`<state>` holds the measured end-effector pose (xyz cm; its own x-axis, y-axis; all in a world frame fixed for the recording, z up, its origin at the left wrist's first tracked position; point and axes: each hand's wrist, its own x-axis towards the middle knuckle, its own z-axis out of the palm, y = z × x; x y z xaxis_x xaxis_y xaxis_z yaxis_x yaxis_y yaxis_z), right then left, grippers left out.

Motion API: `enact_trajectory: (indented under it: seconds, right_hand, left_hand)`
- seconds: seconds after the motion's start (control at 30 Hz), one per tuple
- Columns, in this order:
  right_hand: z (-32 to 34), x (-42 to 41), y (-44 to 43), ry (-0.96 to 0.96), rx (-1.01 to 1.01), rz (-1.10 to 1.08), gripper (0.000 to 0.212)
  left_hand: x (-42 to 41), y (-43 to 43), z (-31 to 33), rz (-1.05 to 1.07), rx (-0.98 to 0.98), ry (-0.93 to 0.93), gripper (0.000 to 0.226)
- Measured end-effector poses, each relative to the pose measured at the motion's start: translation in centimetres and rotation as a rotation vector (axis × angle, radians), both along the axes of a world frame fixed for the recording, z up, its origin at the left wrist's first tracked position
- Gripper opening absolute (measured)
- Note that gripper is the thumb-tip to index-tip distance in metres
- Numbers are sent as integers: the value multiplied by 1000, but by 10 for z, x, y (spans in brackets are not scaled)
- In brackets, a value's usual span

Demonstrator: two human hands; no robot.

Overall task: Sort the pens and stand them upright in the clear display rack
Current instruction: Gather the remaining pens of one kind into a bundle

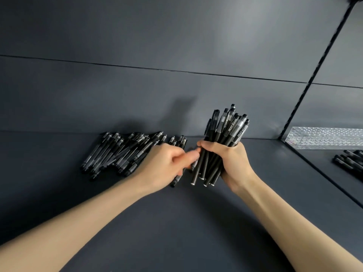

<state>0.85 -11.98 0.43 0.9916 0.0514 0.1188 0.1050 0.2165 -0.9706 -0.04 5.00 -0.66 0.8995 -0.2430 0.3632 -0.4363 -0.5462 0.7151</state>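
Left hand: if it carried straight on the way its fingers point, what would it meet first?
Most likely the bundle of pens gripped by the right hand. The left hand points rightward at its lower shafts and looks almost touching, though depth is unclear.

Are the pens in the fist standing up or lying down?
Standing up, leaning a little. The right hand grips the bundle of pens round its middle, caps on top and tail ends at the bottom.

Black pens (pixel 125 152) with clear caps, dark grey shelf (pixel 176 222), rack (pixel 324 138) of patterned clear plastic.
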Motion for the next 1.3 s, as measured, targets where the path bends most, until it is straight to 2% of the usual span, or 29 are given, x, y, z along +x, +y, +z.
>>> enact_trajectory:
  seconds: [0.1, 0.17, 0.23, 0.37, 0.43, 0.53, 0.6, 0.73, 0.93, 1.07, 1.3]
  right_hand:
    - [1, -4, 1, -141, -92, -23, 13]
    - [-2, -7, 3, -203, -146, -10, 20]
    - [-6, -11, 6, -212, -225, 39, 19]
    - [-2, -13, 9, -211, -323, 84, 19]
    - [1, -14, 7, -192, -322, 88, 20]
    - [3, -23, 6, -177, -349, 215, 7]
    - [8, -32, 2, -132, -320, 295, 6]
    - [22, -49, -21, -67, -242, 338, 13]
    - [21, -84, -101, -15, -231, 293, 15]
    - [18, -110, -192, 22, -263, 197, 13]
    - [14, -128, -319, -3, -287, 78, 11]
  left_hand:
    - [11, 12, 14, 116, -247, 32, 42]
    - [13, 16, 21, 50, -362, 108, 35]
    - [12, 15, 26, -56, -349, 157, 33]
    - [7, 0, 37, -234, -315, 203, 45]
    - [7, -10, 44, -268, -341, 209, 48]
    - [7, -21, 53, -282, -336, 211, 58]
    - [6, -29, 56, -311, -396, 255, 64]
    - [-7, -59, 59, -360, -650, 361, 67]
    - [-38, -143, 59, -345, -594, 289, 53]
    - [-60, -233, 49, -330, -645, 249, 44]
    - [-68, -360, 40, -329, -586, 238, 52]
